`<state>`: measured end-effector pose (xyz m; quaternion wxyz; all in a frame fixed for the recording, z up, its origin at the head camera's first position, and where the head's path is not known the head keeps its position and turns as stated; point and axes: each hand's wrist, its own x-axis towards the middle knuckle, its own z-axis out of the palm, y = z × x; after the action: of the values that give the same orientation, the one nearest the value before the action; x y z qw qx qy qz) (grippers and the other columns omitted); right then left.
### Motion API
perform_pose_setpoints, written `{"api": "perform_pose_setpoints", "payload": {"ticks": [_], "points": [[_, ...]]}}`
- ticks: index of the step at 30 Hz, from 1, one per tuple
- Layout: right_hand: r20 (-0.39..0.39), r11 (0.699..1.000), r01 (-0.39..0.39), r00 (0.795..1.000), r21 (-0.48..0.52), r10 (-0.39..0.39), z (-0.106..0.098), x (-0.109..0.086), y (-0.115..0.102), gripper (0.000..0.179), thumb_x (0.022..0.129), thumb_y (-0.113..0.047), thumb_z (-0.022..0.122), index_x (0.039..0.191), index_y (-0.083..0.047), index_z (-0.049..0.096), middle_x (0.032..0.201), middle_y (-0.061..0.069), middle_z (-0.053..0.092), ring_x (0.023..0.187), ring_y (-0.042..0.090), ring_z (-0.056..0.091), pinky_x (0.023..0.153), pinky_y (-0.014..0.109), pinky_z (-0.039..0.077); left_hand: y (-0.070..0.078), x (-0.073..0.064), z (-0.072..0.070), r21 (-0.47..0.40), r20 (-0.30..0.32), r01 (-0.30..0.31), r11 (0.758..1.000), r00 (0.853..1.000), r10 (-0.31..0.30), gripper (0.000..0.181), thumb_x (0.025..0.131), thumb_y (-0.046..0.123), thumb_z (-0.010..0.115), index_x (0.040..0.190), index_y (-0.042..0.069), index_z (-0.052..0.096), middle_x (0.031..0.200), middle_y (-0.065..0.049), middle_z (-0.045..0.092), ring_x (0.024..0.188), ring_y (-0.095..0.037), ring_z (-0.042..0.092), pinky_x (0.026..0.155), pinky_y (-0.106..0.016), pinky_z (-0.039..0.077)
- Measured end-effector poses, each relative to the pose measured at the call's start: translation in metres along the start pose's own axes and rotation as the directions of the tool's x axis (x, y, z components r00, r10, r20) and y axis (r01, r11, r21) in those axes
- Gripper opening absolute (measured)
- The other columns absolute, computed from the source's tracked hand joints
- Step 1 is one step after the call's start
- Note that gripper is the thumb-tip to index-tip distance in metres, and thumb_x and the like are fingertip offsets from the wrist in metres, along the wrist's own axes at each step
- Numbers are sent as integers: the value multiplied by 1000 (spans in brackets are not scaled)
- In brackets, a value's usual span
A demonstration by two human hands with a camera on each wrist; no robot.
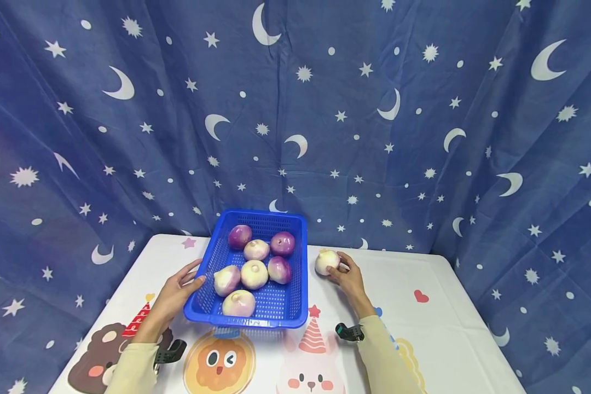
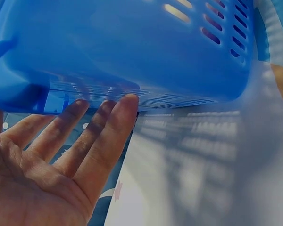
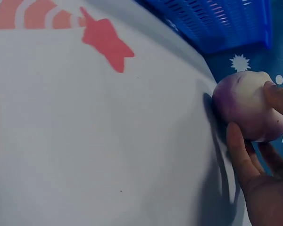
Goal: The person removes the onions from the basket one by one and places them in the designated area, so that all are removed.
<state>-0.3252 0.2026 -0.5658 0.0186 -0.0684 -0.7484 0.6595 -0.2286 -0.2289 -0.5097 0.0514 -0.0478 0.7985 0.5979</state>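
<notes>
A blue plastic basket [image 1: 295,324] stands on the table and holds several purple-and-white turnips [image 1: 254,274]. My left hand [image 1: 173,295] holds the basket's left side, thumb at the rim and fingers against the outer wall. In the left wrist view, the long fingers [image 2: 104,146] reach up along the wall, while most of the thumb falls outside the picture. To the right of the basket, my right hand [image 1: 348,276] grips a single turnip [image 1: 326,262] between thumb and fingers. The right wrist view shows this turnip [image 3: 243,106] near the table's far edge, its pale end partly covered by a finger.
The white table cover [image 1: 443,317] carries cartoon prints, among them a bear, a rabbit and a red heart. A blue curtain [image 1: 295,109] with moons and stars hangs behind and beside the table. Both wrists wear black straps.
</notes>
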Motion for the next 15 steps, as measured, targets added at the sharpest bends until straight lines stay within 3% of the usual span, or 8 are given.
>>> {"api": "perform_pose_setpoints", "payload": {"ticks": [2, 9, 15], "points": [[-4, 1000, -16, 1000, 15, 16, 0, 0, -1, 61, 88, 0, 69, 143, -12, 47, 142, 18, 47, 115, 27, 61, 80, 25, 59, 1, 0, 0, 1, 1, -4, 1000, 1000, 4, 65, 100, 34, 57, 156, 18, 28, 153, -26, 39, 131, -45, 51, 99, -48, 53], [-8, 994, -51, 999, 92, 52, 2, 1, 5, 63, 89, 3, 66, 146, -9, 43, 146, 24, 46, 129, 37, 53, 87, 28, 58, 2, -1, 0, 11, 4, -4, 1000, 1000, 4, 65, 100, 35, 57, 156, 19, 28, 154, -26, 38, 132, -46, 50, 102, -51, 50], [-58, 997, -43, 997, 59, 46, 6, 3, 5, 61, 88, -2, 69, 145, -9, 46, 141, 25, 51, 114, 30, 62, 83, 28, 59, 1, -2, 1, 16, 5, 7, 1000, 1000, -7, 65, 100, 34, 56, 156, 19, 27, 154, -26, 37, 132, -46, 49, 102, -52, 49]]}}
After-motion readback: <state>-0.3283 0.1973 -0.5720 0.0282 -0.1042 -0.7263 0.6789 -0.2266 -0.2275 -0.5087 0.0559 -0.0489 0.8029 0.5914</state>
